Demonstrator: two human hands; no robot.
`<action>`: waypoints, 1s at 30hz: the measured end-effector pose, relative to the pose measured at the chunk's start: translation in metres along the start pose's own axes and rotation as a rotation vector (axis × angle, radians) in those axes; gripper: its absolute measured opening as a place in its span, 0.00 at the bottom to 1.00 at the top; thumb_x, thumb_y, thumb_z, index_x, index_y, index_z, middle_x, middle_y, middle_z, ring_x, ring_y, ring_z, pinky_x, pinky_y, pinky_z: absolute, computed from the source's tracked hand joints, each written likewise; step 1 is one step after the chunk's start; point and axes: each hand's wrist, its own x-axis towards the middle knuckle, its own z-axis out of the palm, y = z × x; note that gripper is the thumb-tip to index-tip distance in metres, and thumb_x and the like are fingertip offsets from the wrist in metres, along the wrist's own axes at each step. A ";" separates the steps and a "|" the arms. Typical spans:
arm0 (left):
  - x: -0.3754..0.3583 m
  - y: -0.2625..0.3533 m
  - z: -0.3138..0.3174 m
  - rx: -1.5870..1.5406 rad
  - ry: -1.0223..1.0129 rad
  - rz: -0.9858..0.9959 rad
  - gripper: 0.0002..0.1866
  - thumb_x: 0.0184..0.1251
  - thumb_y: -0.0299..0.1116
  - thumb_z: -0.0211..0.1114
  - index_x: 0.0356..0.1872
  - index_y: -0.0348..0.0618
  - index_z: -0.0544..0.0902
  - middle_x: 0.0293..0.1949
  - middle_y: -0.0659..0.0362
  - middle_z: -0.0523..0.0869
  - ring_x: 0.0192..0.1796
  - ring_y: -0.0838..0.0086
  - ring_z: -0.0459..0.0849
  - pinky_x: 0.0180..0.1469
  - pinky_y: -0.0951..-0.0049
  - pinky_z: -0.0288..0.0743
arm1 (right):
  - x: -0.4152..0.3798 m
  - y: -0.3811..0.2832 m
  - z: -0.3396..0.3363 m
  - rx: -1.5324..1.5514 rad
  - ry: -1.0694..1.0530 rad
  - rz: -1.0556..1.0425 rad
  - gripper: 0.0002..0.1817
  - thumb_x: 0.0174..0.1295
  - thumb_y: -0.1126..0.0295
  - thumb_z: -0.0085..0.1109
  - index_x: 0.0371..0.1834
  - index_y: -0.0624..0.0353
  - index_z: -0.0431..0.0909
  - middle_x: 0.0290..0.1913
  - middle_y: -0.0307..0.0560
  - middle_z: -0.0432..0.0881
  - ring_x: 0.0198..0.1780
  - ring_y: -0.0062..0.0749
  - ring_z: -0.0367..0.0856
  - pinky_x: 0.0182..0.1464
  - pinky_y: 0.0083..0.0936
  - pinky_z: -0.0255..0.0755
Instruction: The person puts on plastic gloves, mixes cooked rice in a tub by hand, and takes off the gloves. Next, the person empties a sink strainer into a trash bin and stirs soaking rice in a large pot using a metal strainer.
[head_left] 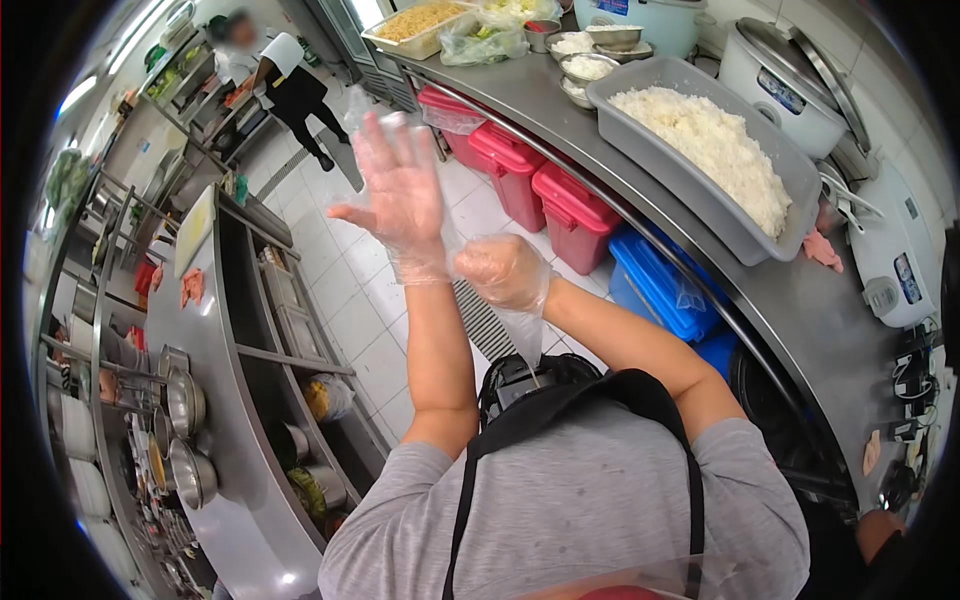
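Observation:
My left hand (pixel 398 195) is raised in front of me, inside a clear plastic glove (pixel 420 262), with its fingers spread and the palm showing. Close to its wrist, on the right, is my right hand (pixel 503 270), also in clear plastic, with the fingers curled. Those fingers are bunched near the left glove's cuff; whether they pinch the film cannot be made out. Loose clear plastic hangs below my right wrist. To the right, a grey tub (pixel 650 150) of white rice (pixel 710 150) rests on the steel counter (pixel 745 275).
Red lidded bins (pixel 575 215) and a blue bin (pixel 660 285) stand under the right counter. Rice cookers (pixel 785 85) are behind the tub. Another steel counter (pixel 225 390) with metal bowls (pixel 190 470) runs along the left. A person (pixel 285 85) stands at the far left.

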 end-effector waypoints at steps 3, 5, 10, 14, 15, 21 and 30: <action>0.017 0.007 -0.033 -0.781 -0.521 -0.187 0.61 0.33 0.67 0.65 0.67 0.51 0.42 0.67 0.59 0.50 0.64 0.51 0.56 0.61 0.47 0.55 | 0.006 -0.003 0.005 0.024 -0.006 -0.043 0.04 0.44 0.76 0.52 0.23 0.55 0.69 0.17 0.45 0.69 0.22 0.42 0.72 0.23 0.33 0.67; 0.007 0.011 0.011 -0.506 -0.152 -0.120 0.60 0.32 0.74 0.57 0.67 0.57 0.41 0.68 0.63 0.48 0.64 0.45 0.54 0.57 0.39 0.55 | 0.007 -0.005 0.009 0.057 0.014 -0.030 0.04 0.44 0.76 0.51 0.23 0.55 0.69 0.17 0.45 0.69 0.22 0.42 0.72 0.23 0.33 0.67; 0.009 -0.002 0.016 0.005 -0.052 -0.104 0.61 0.27 0.79 0.51 0.67 0.60 0.42 0.68 0.56 0.45 0.64 0.41 0.53 0.53 0.33 0.57 | -0.008 0.020 0.007 0.220 -0.054 0.101 0.05 0.46 0.76 0.52 0.27 0.55 0.72 0.20 0.48 0.71 0.25 0.41 0.73 0.27 0.31 0.68; 0.010 -0.007 0.015 -0.053 -0.150 -0.341 0.64 0.23 0.80 0.52 0.67 0.61 0.42 0.68 0.49 0.42 0.64 0.40 0.52 0.53 0.31 0.55 | -0.014 0.072 -0.027 0.884 0.301 0.748 0.21 0.54 0.63 0.57 0.48 0.61 0.68 0.32 0.38 0.75 0.33 0.25 0.74 0.34 0.23 0.69; 0.009 -0.012 0.016 -0.065 -0.152 -0.351 0.64 0.23 0.80 0.52 0.67 0.61 0.42 0.68 0.49 0.42 0.64 0.40 0.52 0.53 0.31 0.55 | -0.004 0.080 -0.041 1.092 0.410 0.738 0.28 0.56 0.62 0.57 0.56 0.64 0.61 0.41 0.37 0.75 0.37 0.21 0.72 0.36 0.20 0.69; -0.002 -0.047 0.021 -0.271 -0.193 -0.563 0.64 0.24 0.79 0.54 0.67 0.61 0.39 0.68 0.51 0.41 0.63 0.36 0.50 0.55 0.34 0.56 | 0.036 0.075 -0.082 0.469 0.300 0.673 0.16 0.57 0.70 0.53 0.48 0.66 0.71 0.25 0.36 0.75 0.27 0.18 0.71 0.32 0.16 0.67; -0.019 -0.125 0.027 0.235 -0.059 -0.292 0.57 0.41 0.78 0.43 0.66 0.44 0.48 0.68 0.51 0.45 0.69 0.63 0.46 0.67 0.63 0.42 | -0.022 0.088 -0.057 0.305 0.390 0.523 0.33 0.61 0.61 0.48 0.65 0.65 0.48 0.65 0.50 0.53 0.66 0.34 0.52 0.64 0.27 0.48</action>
